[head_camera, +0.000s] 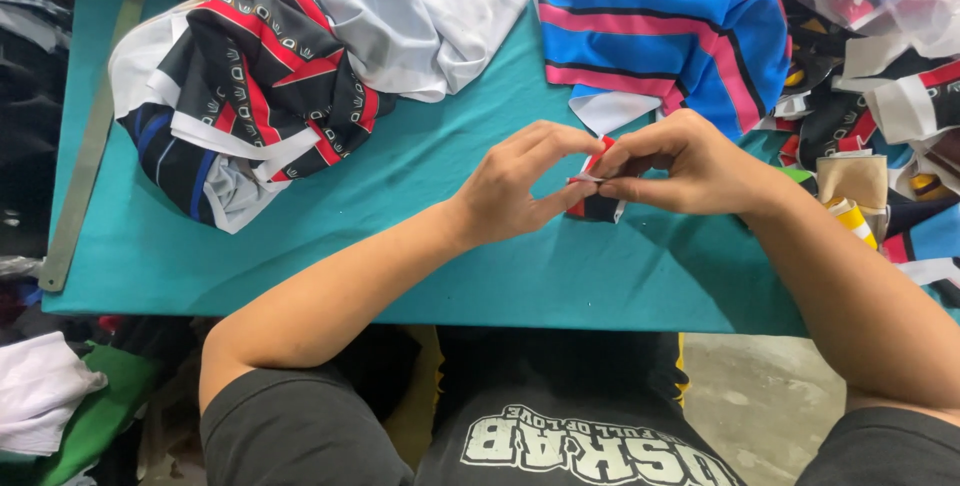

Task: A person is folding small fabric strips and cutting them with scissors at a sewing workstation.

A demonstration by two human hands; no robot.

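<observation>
My left hand [515,186] and my right hand [680,166] meet over the teal table [420,246], both pinching one small fabric piece [598,196] of red, black and white between fingertips; it hangs just above the cloth; beyond my right hand lies a blue and pink striped garment [660,36]; to the far left sits a heap of black, red and white jerseys [250,86], with a white garment [430,16] beside it; a metal ruler [85,166] runs along the table's left edge.

Fabric scrap [598,196] sitting between left hand [515,186] and right hand [680,166], over table [400,246]; garment heaps lying behind, left [250,86] and right [660,36].
</observation>
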